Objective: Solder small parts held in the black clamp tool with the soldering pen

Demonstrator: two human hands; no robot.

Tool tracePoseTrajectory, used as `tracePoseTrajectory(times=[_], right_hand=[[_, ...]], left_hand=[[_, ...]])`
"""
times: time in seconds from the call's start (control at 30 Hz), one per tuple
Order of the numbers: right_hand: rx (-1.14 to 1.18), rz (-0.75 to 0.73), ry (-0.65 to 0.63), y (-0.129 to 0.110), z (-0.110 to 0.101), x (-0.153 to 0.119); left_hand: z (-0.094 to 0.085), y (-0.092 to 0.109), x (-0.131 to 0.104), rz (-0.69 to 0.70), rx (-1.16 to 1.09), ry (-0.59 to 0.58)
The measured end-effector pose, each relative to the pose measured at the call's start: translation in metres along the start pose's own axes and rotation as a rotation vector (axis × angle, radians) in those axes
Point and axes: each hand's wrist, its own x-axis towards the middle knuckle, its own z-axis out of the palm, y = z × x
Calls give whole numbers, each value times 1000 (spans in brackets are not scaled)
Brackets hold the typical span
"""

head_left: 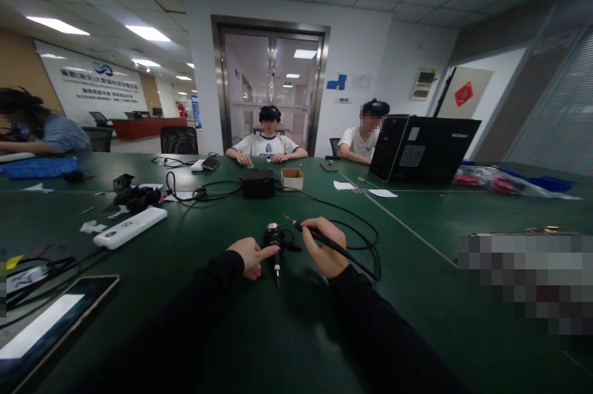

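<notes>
My right hand is closed like a pen grip around a slim black soldering iron, its thin tip pointing up and left. A black cable runs from its rear end and loops on the right. My left hand has its index finger laid across a dark tool with a black cord wound round it; the other fingers are curled. The tool has a silver and reddish far end and a pointed metal tip toward me. How far the left thumb wraps under it is hidden. The iron's tip is just right of the tool, apart from it.
Beyond my hands stand a black box and a small open carton. On the left lie a white power strip, tangled cables and a phone. A large black computer case stands back right. Two people sit opposite, another far left.
</notes>
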Motion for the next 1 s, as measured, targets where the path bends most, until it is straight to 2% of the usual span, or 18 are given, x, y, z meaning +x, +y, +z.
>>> tracePoseTrajectory(times=[0.07,0.13,0.23,0.4,0.53,0.63,0.73,0.83,1.0], right_hand=[[1,-6,-1,0,0,0],[1,-14,0,0,0,0],[6,-16,-3,-1,0,1],[10,-21,-24,-1,0,0],[13,-21,-31,-2,1,-1],[10,-18,-33,-4,0,-1],[12,-29,-25,-6,0,0],[21,-33,-26,-7,0,0],[22,-32,-20,-8,2,-2]], left_hand=[[-14,2,9,-16,48,39],[-23,4,23,48,124,171],[-23,7,45,139,192,314],[-6,10,74,114,89,273],[-1,12,87,132,73,232],[-1,11,90,157,82,220],[2,6,90,191,44,262],[7,1,89,235,-78,322],[12,-10,89,407,-284,372]])
